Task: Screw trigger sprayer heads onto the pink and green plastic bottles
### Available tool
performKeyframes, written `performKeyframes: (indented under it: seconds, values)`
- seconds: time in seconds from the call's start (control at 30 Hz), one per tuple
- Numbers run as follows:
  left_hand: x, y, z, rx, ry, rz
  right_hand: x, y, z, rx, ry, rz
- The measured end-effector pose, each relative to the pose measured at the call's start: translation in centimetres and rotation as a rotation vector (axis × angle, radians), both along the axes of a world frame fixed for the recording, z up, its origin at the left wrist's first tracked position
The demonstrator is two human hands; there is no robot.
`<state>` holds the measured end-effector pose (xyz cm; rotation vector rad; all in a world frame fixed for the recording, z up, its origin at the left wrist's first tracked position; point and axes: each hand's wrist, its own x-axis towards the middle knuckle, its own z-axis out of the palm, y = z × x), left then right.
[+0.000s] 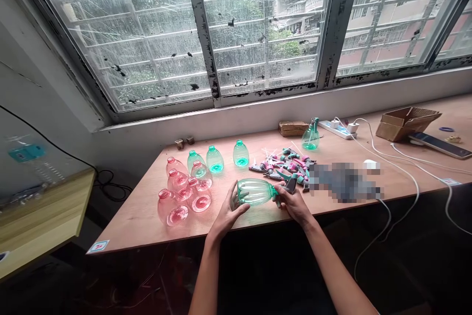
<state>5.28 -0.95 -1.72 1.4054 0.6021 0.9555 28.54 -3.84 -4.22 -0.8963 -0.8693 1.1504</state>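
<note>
A green plastic bottle (255,192) lies on its side above the front edge of the wooden table (140,216). My left hand (229,207) wraps round its base end. My right hand (291,200) grips the spray trigger head (285,188) at the bottle's neck. Behind my right hand lies a heap of pink and green trigger heads (283,163). To the left stand several empty pink bottles (182,194) and three green bottles (216,160), all without tops. A finished green spray bottle (310,135) stands at the back.
A power strip (337,129) with white cables (405,172) lies at the back right. A cardboard box (405,122) and a phone (440,144) sit at the far right. A small brown box (293,128) is by the wall. A second table (40,216) stands left.
</note>
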Motion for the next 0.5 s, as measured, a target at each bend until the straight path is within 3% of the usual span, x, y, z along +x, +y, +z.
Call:
performKeyframes:
  seconds: [0.13, 0.37, 0.5]
  values:
    - [0.01, 0.05, 0.14, 0.045, 0.057, 0.041, 0.05, -0.15, 0.12, -0.002, -0.015, 0.015]
    - [0.13, -0.01, -0.30, -0.006, 0.006, -0.039, 0.05, 0.06, -0.25, 0.015, -0.009, -0.011]
    - [0.22, -0.07, 0.15, 0.006, 0.041, 0.030, 0.00, 0.09, -0.27, 0.022, -0.012, -0.037]
